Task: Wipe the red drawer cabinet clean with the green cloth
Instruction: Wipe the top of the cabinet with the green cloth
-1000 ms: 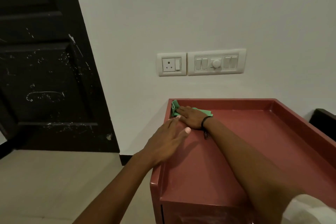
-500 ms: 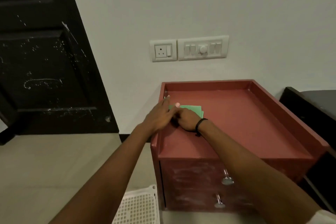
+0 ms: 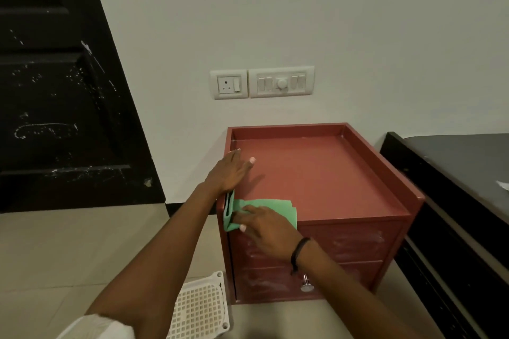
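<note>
The red drawer cabinet stood against the wall, between a dark door and a dark bed frame. Its top was a shallow tray with a raised rim on 3 sides and an open front edge.

The left hand lay flat on the left rim and the adjoining top surface, fingers extended and grasping nothing. This placement probably served to steady the cabinet against the push of wiping.

The right hand pressed flat on the green cloth, palm down, fingers spread and pointing left. The cloth was pinned under the hand, not gripped in a fist. A flat palm spreads pressure over a wider strip of cloth.

The cloth lay at the front-left corner of the top. Part of it was draped over the left rim, just below the left hand and touching or nearly touching its wrist. The 2 hands were near each other, the right one nearer the front.

Pale smears showed on the 2 drawer fronts, so those faces appeared not yet wiped.
</note>
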